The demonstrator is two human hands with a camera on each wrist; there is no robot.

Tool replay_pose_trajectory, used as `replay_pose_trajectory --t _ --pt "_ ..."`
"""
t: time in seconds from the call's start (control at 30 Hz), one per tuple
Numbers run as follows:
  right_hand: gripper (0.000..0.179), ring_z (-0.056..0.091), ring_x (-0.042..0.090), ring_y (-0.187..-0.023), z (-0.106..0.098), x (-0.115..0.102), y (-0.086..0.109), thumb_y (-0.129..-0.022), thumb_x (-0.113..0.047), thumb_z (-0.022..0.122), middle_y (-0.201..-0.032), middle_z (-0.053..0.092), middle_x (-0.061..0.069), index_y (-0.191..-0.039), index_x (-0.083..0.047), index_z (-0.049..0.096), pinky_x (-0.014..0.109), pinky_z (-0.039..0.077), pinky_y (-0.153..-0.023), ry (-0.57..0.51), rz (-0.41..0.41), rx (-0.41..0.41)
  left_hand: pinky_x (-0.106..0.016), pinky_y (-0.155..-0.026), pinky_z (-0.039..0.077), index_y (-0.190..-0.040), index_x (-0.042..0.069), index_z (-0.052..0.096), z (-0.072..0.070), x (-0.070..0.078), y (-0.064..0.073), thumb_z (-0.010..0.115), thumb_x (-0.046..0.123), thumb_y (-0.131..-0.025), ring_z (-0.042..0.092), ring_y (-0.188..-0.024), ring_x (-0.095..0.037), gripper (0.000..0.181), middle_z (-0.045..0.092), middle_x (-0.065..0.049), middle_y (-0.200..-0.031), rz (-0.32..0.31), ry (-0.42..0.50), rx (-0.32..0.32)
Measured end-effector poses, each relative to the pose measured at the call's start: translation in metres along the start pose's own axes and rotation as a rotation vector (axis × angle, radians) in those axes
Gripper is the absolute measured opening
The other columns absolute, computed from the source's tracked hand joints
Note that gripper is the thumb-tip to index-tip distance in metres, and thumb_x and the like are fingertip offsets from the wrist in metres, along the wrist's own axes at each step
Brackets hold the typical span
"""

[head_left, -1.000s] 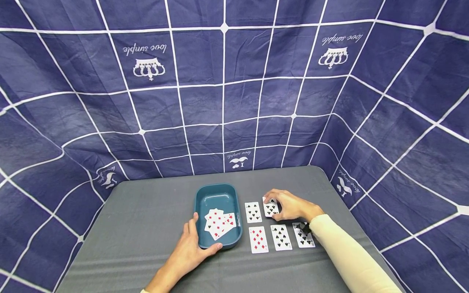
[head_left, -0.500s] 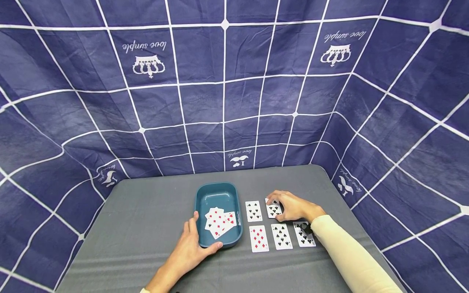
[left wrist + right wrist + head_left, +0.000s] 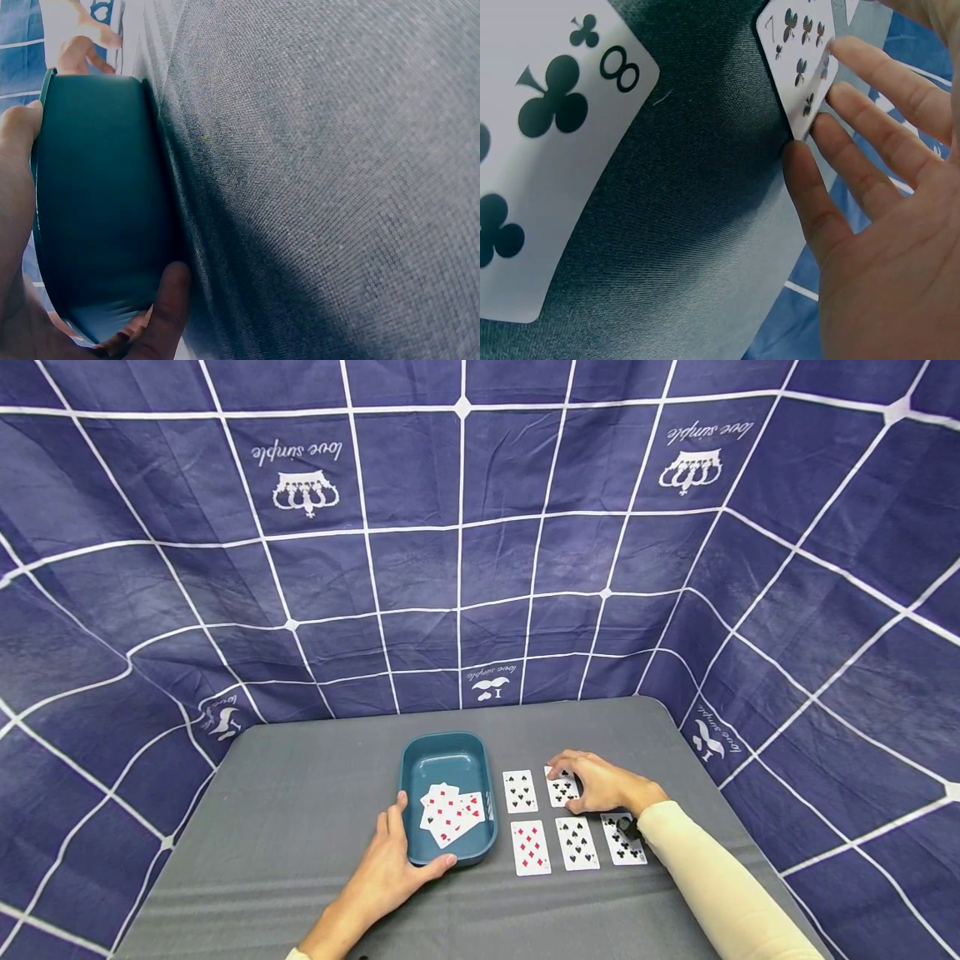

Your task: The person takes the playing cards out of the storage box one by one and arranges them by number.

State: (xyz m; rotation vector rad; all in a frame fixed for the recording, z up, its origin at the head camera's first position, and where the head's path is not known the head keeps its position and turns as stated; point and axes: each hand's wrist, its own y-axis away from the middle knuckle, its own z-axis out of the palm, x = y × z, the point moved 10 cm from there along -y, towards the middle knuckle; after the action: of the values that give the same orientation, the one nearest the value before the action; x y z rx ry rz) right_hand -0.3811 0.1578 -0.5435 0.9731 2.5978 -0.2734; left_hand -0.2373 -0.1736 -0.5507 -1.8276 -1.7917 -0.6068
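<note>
My left hand point(image 3: 393, 852) grips a teal plastic bin point(image 3: 442, 743) at its near left corner, thumb along the front and fingers on the left side. Inside lie several overlapping playing cards point(image 3: 450, 814) with red and black pips. My right hand point(image 3: 600, 783) spans a seven of clubs point(image 3: 561, 789), fingers at its far edge and thumb at its near one. The right wrist view shows its fingertips point(image 3: 799, 154) along the edge of that card. Below the right wrist lies an eight of clubs point(image 3: 555, 97), partly covered in the head view.
A spades card point(image 3: 519, 792) lies between the bin and the seven of clubs. In the nearer row are a diamonds card point(image 3: 531, 847) and another spades card point(image 3: 577, 843). The grey cloth-covered table point(image 3: 300, 793) is enclosed by a blue gridded curtain point(image 3: 412, 568).
My right hand and the seven of clubs have shifted slightly right, away from the neighbouring spades card. The left hand and the bin stay put. The head view has tilted a little.
</note>
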Motion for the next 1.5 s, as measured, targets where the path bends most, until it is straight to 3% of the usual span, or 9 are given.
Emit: replay_pose_trajectory --t 0.5,0.87,1.2,1.5 --pt "0.058 0.067 0.043 -0.148 -0.005 -0.004 -0.002 -0.088 -0.016 0.089 -0.157 0.07 0.017 -0.144 -0.006 0.077 0.064 0.051 -0.126 -0.004 0.003 0.021 -0.062 -0.12 0.055 -0.178 -0.008 0.025 -0.001 0.001 0.0 0.1 0.069 -0.081 0.064 -0.141 -0.047 0.145 0.054 -0.034 -0.157 0.016 0.004 0.002" --pt "0.059 0.064 0.042 -0.149 -0.021 -0.035 -0.017 -0.093 -0.016 0.091 -0.159 0.068 0.019 -0.148 -0.005 0.074 0.068 0.051 -0.125 0.013 -0.025 0.069 -0.062 -0.119 0.055 -0.177 -0.009 0.026 0.0 0.003 0.0 0.101 0.068 -0.081 0.064 -0.141 -0.048 0.144 0.053 -0.036 -0.158 0.028 0.014 0.003" --pt "0.064 0.057 0.037 -0.16 -0.024 -0.068 -0.042 -0.098 -0.021 0.087 -0.169 0.062 0.012 -0.159 -0.013 0.069 0.062 0.047 -0.133 0.002 -0.021 -0.003 -0.062 -0.117 0.057 -0.177 -0.009 0.026 -0.001 0.001 0.001 0.101 0.067 -0.08 0.066 -0.138 -0.047 0.144 0.054 -0.035 -0.157 0.016 0.011 0.005" --pt "0.063 0.058 0.036 -0.158 -0.023 -0.1 -0.066 -0.101 -0.023 0.089 -0.169 0.061 0.014 -0.16 -0.012 0.068 0.062 0.047 -0.133 0.02 -0.098 -0.018 -0.063 -0.117 0.057 -0.178 -0.009 0.025 -0.002 0.003 0.001 0.1 0.068 -0.081 0.065 -0.139 -0.048 0.145 0.053 -0.035 -0.157 0.011 0.005 -0.01"
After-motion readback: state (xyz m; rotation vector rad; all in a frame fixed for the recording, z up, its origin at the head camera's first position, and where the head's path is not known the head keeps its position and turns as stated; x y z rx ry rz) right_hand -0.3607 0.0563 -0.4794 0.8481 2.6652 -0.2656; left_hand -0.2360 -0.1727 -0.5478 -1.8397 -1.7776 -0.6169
